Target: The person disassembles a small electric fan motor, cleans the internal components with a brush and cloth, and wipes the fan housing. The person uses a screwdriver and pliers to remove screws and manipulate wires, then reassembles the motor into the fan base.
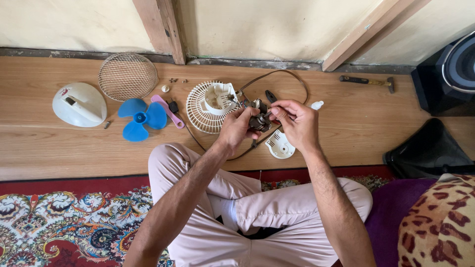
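Wooden floor (346, 133) fills most of the view, and the parts of a small fan are spread across it in front of a person sitting cross-legged on a patterned red rug (64, 222). Biggest piece out there is the white dome-shaped base cover (79, 104) at far left, then the wire mesh guard (127, 75) beside it, and the white ribbed rear grille (205, 111) with its housing just left of the hands. Blue three-blade propeller (141, 118) lies between the cover and the grille, a pink tool (167, 110) touching its edge. A hammer (368, 82) sits well apart at the right, near the wall.

Now the action: left hand (237, 127) is clenched around the small dark fan motor (260, 122), raised just above the floor over a small white round cover plate (279, 144). Right hand (297, 121) pinches at the motor's top with fingertips, apparently on a thin tool or wire; too small to tell which. A brown cord (292, 79) loops from the motor round behind the hands.

To do this well, I'd judge the left grip should stay firm and steady while the right works with light, precise fingertip pressure, keeping the cord slack so it doesn't tug. Tiny screws (178, 80) by the wall deserve watching.
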